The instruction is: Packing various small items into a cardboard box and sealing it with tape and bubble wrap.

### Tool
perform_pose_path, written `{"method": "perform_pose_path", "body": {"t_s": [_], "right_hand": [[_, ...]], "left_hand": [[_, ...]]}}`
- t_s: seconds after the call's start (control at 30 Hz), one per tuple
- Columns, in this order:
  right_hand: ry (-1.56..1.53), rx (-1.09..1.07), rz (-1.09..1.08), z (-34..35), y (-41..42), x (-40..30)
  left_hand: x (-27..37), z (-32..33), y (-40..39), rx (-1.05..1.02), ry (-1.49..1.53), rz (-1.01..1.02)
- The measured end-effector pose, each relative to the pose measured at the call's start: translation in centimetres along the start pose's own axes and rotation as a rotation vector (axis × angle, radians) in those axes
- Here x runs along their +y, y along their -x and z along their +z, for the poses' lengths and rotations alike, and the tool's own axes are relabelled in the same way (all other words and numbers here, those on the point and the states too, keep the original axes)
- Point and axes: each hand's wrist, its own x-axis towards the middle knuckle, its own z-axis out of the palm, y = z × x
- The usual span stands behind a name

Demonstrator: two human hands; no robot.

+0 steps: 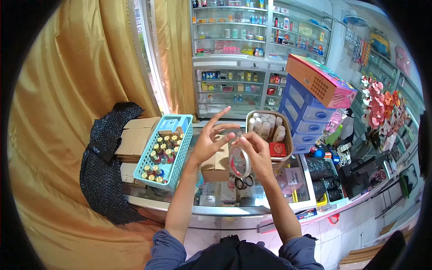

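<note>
A roll of clear adhesive tape (pixel 240 161) hangs from my right hand (pixel 258 152), whose fingers pinch it near its upper edge. My left hand (pixel 212 138) is raised just left of it with the fingers spread; whether a strip of tape runs to it cannot be told. Beneath my hands, a brown cardboard box (pixel 215 174) rests on the glass counter (pixel 236 211). Black-handled scissors (pixel 243 182) lie in front of the roll, their blades hidden.
Left of my arms stands a turquoise plastic basket (pixel 180 168) of small bottles, beside stacked cardboard (pixel 136 138). A woven basket (pixel 288 135) with white bottles and a red box (pixel 277 150) is at the right, before a blue drawer unit (pixel 303 114).
</note>
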Motion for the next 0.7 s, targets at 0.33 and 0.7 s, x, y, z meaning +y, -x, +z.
{"method": "perform_pose_path", "body": {"t_s": [0.33, 0.7], "right_hand": [[-0.028, 0.039, 0.074, 0.3, -0.8, 0.1], [0.184, -0.056, 0.068, -0.3, -1.1, 0.3]], "left_hand": [[0.0, 0.6, -0.1, 0.037, -0.070, 0.029], [0.3, 1.0, 0.2, 0.169, -0.036, 0.061]]}}
